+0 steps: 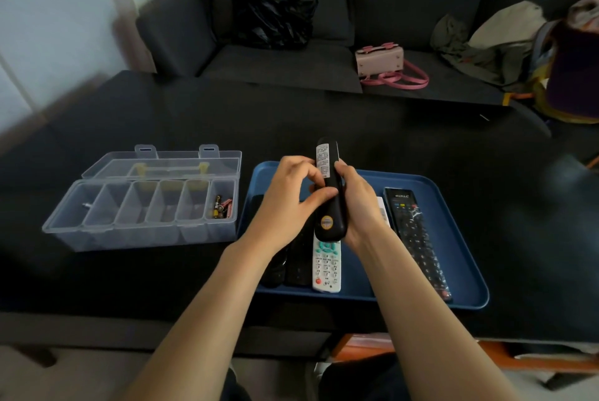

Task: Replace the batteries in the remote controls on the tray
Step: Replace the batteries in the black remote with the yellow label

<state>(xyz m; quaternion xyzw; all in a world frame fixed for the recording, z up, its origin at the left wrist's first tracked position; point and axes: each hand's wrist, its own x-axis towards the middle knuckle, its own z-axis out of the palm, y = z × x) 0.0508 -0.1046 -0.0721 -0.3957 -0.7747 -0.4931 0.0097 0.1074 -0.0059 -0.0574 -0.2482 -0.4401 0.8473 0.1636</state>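
— While it is held back-side up above the blue tray (453,193), who grips the black remote (330,193)?
— Both: left hand (288,203) pinches its middle, right hand (359,206) wraps its side.
— On the tray?
— White remote (326,266), long black remote (418,238).
— Beside it?
— Open clear box (142,206) on the tabletop (356,122); batteries (222,206) in its rightmost compartment.

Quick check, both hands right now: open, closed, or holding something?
Left hand: fingers curled on the back of the black remote, raised above the blue tray.
Right hand: grips the same black remote from its other side.
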